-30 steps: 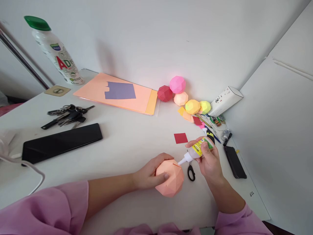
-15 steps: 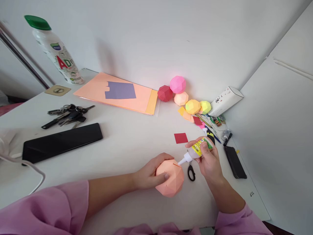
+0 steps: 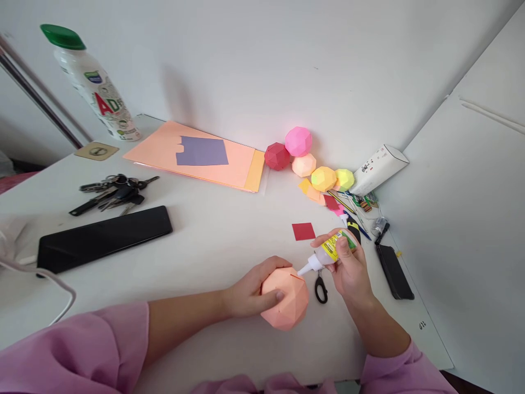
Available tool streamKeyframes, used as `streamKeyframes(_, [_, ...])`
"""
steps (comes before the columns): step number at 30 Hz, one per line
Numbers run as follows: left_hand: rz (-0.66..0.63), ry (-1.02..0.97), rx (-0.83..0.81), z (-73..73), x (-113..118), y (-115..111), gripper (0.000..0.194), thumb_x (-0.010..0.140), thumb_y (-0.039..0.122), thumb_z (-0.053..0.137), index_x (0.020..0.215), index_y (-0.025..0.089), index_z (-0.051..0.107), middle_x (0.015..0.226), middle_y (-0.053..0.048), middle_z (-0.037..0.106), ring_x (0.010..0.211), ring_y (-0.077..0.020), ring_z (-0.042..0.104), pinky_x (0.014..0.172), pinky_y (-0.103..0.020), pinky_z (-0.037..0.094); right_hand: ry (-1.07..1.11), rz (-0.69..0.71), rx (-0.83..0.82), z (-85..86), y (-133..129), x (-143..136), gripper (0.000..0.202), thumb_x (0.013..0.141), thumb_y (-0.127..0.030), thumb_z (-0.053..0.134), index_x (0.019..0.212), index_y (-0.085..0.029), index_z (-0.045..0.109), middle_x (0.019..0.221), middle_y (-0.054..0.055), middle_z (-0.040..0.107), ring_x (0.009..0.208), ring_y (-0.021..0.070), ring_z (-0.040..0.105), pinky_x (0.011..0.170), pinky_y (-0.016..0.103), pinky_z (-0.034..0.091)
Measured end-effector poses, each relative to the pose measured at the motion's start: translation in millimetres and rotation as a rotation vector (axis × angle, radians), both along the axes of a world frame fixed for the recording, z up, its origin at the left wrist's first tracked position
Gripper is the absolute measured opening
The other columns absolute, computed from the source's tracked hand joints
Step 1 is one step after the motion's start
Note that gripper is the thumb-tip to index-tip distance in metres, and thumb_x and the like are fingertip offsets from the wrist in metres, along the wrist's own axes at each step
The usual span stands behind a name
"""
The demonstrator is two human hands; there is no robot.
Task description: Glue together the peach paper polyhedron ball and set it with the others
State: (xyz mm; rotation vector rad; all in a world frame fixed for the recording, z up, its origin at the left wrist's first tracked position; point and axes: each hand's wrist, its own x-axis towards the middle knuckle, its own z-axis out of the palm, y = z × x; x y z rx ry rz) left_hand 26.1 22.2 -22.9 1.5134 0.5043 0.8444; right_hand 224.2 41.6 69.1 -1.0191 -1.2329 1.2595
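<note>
A faceted peach paper ball [image 3: 289, 306] is in my left hand [image 3: 254, 290], the thumb on its near face and the fingers over its top left. A narrow dark slit shows near the ball's upper right edge. My right hand [image 3: 350, 268] grips a glue bottle [image 3: 330, 247] with a yellow and green label. The bottle tilts down to the left, its white nozzle tip at the slit. Black-handled scissors [image 3: 321, 290] lie just right of the ball, partly hidden behind the bottle. A red paper square [image 3: 303, 231] lies beyond the bottle's nozzle.
Several coloured paper balls [image 3: 298, 142] rest against the wall, beside a white tube [image 3: 379, 169]. Peach sheets [image 3: 159, 148] lie at the back, near an upright bottle [image 3: 98, 90]. Keys [image 3: 118, 191] and a black phone [image 3: 106, 238] lie left; a black case [image 3: 394, 272] lies right.
The glue nozzle has shifted very slightly left along the ball's upper edge. Both hands keep their grip, and the ball stays in place.
</note>
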Motion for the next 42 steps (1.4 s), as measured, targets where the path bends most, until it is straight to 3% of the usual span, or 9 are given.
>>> streamKeyframes(18, [0.011, 0.012, 0.020, -0.6, -1, 0, 0.056, 0.085, 0.060, 0.048, 0.122, 0.018, 0.046, 0.113, -0.012, 0.057, 0.094, -0.0239, 0.058, 0.081, -0.040, 0.050, -0.148, 0.018, 0.202, 2.6, -10, -2, 0.023, 0.089, -0.044, 0.060, 0.092, -0.022, 0.056, 0.082, 0.004, 0.072, 0.050, 0.0091, 0.045, 0.043, 0.022, 0.032])
streamKeyframes(29, [0.014, 0.007, 0.025, -2.7, 0, 0, 0.057, 0.085, 0.061, 0.048, 0.121, 0.018, 0.046, 0.112, -0.012, 0.057, 0.094, -0.0239, 0.058, 0.081, -0.040, 0.050, -0.170, 0.006, 0.211, 2.0, -12, -3, 0.024, 0.088, -0.045, 0.061, 0.093, -0.022, 0.055, 0.083, 0.005, 0.073, 0.057, 0.0138, 0.055, 0.043, 0.023, 0.034])
streamKeyframes(42, [0.010, 0.005, 0.013, 0.6, 0, 0, 0.058, 0.084, 0.062, 0.048, 0.120, 0.017, 0.047, 0.111, -0.012, 0.058, 0.094, -0.0248, 0.058, 0.082, -0.041, 0.050, -0.172, 0.021, 0.217, 2.3, -13, -3, 0.024, 0.087, -0.046, 0.061, 0.093, -0.023, 0.056, 0.083, 0.005, 0.073, 0.051, 0.0121, 0.048, 0.042, 0.023, 0.030])
